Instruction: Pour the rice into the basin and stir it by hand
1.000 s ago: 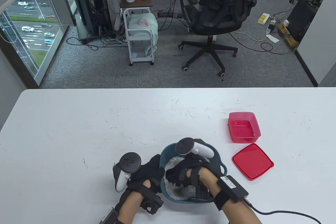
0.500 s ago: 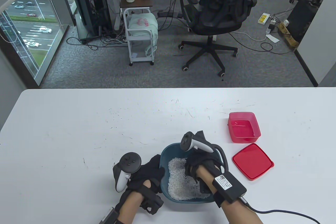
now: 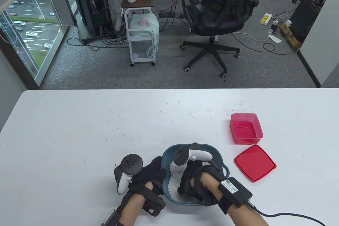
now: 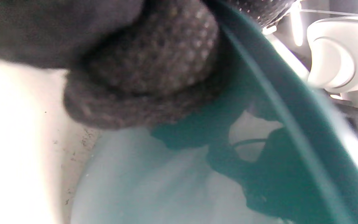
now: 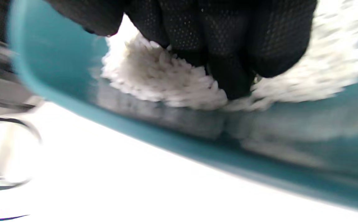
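Change: your right hand (image 3: pixel 194 183) has swung since half a second ago; then it lay along the 3 o'clock wall of the basin (image 3: pixel 166 157) with the rice (image 3: pixel 173 181) spread bare; now it sits across the middle, over most of the grains; your left hand, the basin and both red pieces have not shifted.
Meaning: pouring looks finished, since the rice lies in the basin and the red tub is bare; you are mid-stir, and I judge several more sweeps are still due.
Right hand: its fingertips (image 5: pixel 228 84) dig down into the rice near the basin's 6 o'clock wall; fingers curl loosely through the grains, clamped on nothing solid.
Left hand: your left hand (image 3: pixel 148 175) is at the basin's 9 o'clock side; the left wrist view shows a gloved finger pressed to the outer wall with another hooked over the rim, so it grips the rim and steadies the basin.
Rice: a white heap on the basin floor, showing at 9 o'clock of your right hand in the table view.
Table: the white table (image 3: pixel 79 130) carries the basin at its near edge.
Lid: the red lid (image 3: pixel 255 163) lies flat at 3 o'clock of the basin, apart from it.
Container: the red container (image 3: pixel 246 128) stands upright at 1 o'clock, just beyond the lid.
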